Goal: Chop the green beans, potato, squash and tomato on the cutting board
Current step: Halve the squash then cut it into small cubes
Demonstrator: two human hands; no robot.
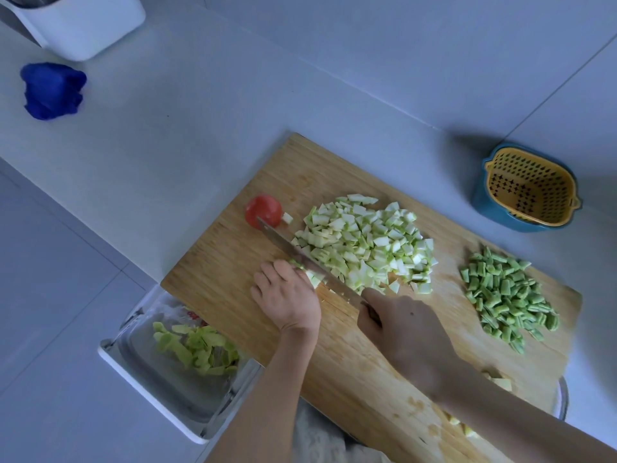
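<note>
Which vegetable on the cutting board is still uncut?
The red tomato, at the tip of the knife near the far-left edge of the board, looks whole; the squash and green beans lie in chopped piles.

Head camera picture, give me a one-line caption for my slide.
Right hand dices pale green squash with a steel knife on a wooden cutting board, left hand steadying it; red tomato nearby.

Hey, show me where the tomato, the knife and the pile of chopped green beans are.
tomato (262, 208), head view, on its red upper skin.
knife (295, 250), head view, on the middle of the blade.
chopped green beans (507, 295), head view, on the centre of the pile.
</note>
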